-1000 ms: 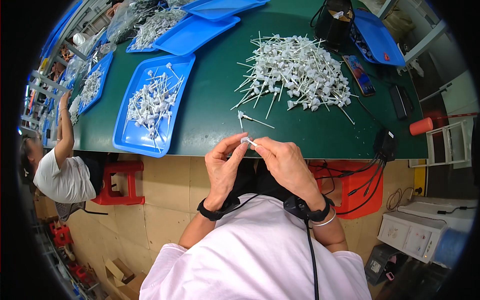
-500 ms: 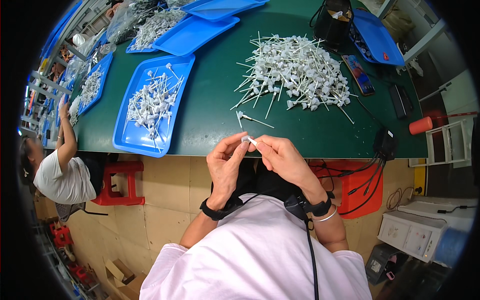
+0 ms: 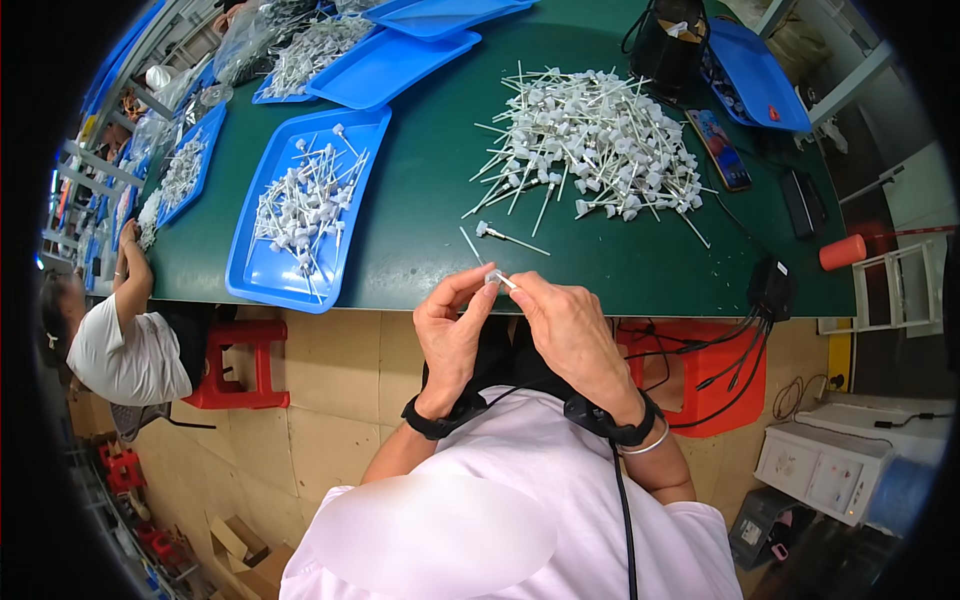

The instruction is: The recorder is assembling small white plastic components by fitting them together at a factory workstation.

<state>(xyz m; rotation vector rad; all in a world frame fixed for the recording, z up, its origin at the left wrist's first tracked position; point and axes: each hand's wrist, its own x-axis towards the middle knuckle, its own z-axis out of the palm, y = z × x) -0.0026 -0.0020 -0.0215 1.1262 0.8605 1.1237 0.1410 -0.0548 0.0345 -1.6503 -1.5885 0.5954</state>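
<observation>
Just over the table's near edge, my left hand point(image 3: 447, 325) pinches a small whitish plastic head point(image 3: 491, 275) between thumb and fingertips. A thin pale stem point(image 3: 470, 244) sticks out beyond those fingertips, apparently from the same piece. My right hand point(image 3: 580, 330), back upward, grips a short white stick point(image 3: 507, 282) whose end meets the head. Fingers cover most of the joint. Ahead of my hands lies a single white-headed stemmed piece point(image 3: 512, 240). A large heap of similar pieces point(image 3: 600, 145) spreads beyond it.
A blue tray point(image 3: 252, 270) with more such pieces stands at left, other blue trays point(image 3: 400, 70) behind. A phone point(image 3: 718, 150), black bag point(image 3: 665, 50) and cable box point(image 3: 770, 285) sit at right. A co-worker point(image 3: 130, 345) sits far left. Red stools point(image 3: 240, 365) stand below.
My right hand has turned over so its back faces up more, its fingers closer to the left hand. The thin stem beyond the left fingertips now leans further left.
</observation>
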